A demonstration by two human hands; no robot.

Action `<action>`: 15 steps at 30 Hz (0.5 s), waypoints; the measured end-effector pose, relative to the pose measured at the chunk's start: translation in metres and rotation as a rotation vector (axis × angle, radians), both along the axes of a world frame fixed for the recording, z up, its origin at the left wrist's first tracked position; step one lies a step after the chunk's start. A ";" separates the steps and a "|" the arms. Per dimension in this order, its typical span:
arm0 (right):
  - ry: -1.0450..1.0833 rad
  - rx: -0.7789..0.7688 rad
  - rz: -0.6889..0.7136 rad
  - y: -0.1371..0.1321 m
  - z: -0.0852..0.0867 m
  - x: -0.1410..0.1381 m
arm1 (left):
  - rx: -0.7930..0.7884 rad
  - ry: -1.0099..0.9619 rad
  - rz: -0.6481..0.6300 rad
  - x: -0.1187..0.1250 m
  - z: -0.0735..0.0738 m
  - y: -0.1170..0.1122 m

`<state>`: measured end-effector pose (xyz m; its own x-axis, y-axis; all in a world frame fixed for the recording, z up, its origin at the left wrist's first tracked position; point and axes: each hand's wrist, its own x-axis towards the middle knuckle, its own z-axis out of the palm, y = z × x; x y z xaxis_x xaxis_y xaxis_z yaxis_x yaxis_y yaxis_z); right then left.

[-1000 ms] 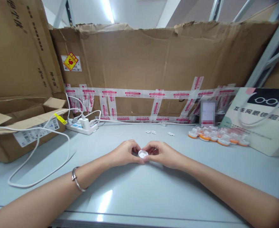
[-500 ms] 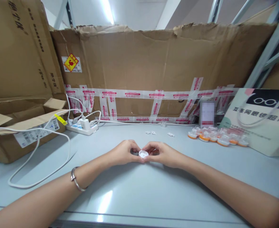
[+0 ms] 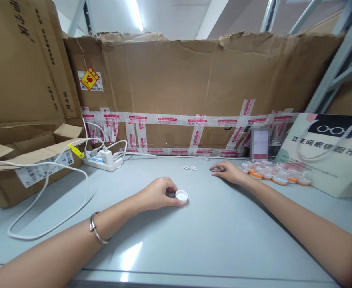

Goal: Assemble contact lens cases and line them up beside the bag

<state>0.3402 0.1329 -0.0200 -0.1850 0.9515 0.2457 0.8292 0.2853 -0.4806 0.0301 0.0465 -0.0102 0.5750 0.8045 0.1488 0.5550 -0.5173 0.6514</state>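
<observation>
My left hand pinches a small round white plastic cap by its left side, between thumb and fingers. The cap's hollow side faces up, just at the table surface. Farther back, my right hand reaches over a small white plastic piece, its thumb and fingertips a little apart around it. Fingers partly cover that piece. To the left of it lie two similar small white pieces, side by side on the table.
Several clear-topped pieces with orange bases are grouped right of my right hand, before a paper bag. A clear small part lies at the back. On the left are a power strip, white cable and open carton.
My right hand has let go of the cap and moved back and right to the single small white piece. My left hand stays on the cap.
</observation>
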 end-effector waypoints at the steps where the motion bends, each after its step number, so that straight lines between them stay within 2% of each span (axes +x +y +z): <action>1: -0.007 -0.002 0.008 0.000 -0.003 -0.002 | -0.002 0.000 0.000 0.000 0.000 0.000; 4: -0.008 -0.002 -0.005 -0.002 -0.003 -0.009 | -0.005 -0.007 -0.002 0.000 -0.001 0.001; 9: 0.042 -0.026 -0.003 -0.022 0.012 -0.034 | -0.001 -0.011 0.004 0.001 -0.002 0.001; 10: 0.078 -0.050 0.024 -0.029 0.015 -0.044 | 0.004 -0.014 0.000 0.001 -0.002 0.001; 15: 0.535 -0.294 0.356 -0.067 0.020 -0.096 | 0.029 -0.019 -0.011 0.003 -0.002 0.002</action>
